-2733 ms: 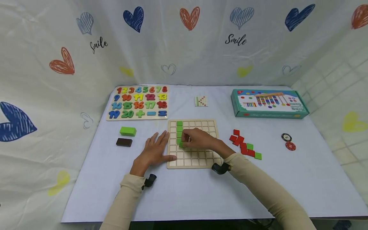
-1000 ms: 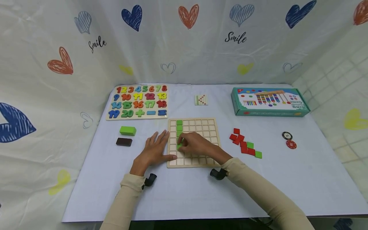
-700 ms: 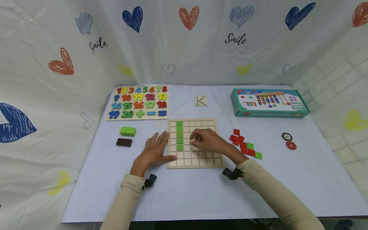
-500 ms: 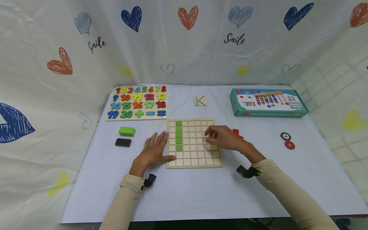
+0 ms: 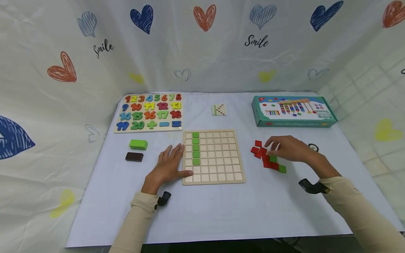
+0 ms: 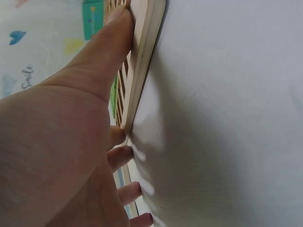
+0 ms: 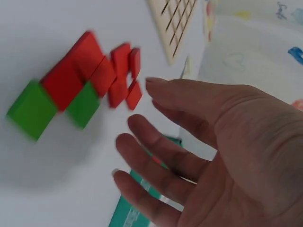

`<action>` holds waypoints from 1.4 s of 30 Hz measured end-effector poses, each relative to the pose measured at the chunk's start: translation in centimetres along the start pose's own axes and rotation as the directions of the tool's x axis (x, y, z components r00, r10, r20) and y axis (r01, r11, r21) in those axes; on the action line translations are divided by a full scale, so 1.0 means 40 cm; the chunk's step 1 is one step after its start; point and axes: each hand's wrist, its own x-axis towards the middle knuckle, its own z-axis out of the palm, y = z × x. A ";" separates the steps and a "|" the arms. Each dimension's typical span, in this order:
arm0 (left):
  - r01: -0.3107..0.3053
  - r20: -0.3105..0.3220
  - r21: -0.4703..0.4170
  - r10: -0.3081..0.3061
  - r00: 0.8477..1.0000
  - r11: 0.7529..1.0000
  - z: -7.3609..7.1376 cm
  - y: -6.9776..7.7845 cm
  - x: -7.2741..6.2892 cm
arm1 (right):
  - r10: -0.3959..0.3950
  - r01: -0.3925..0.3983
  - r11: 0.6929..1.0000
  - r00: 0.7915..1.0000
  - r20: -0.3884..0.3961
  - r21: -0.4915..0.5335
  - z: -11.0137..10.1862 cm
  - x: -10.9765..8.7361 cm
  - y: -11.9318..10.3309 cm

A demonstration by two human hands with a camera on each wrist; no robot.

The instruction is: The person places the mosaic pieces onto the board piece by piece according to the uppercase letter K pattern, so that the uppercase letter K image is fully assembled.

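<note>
Spread left hand [image 5: 164,169] touches board [image 5: 218,161]; loosely spread right hand [image 5: 289,149] seemingly hovers by tiles [image 5: 266,163].

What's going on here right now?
A person is working at a grid board with both hands. The left hand rests at its left edge, the thumb over the rim. Five green tiles fill the second column from the left, from the top row down. The right hand is over at the loose red and green tiles right of the board, with no tile visible in its grip.
</note>
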 end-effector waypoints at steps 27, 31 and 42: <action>0.026 0.022 0.025 -0.027 0.999 0.999 -0.012 -0.009 0.000 | 0.074 -0.074 0.997 0.980 0.184 -0.007 0.000 0.046 0.074; 0.025 0.022 0.024 -0.025 0.999 0.999 -0.008 -0.009 0.003 | 0.082 -0.085 0.996 0.978 0.191 0.006 -0.006 0.048 0.073; 0.015 0.030 0.020 -0.016 0.999 1.000 -0.005 -0.002 0.008 | 0.051 -0.052 0.999 0.982 0.184 0.005 -0.009 0.031 0.078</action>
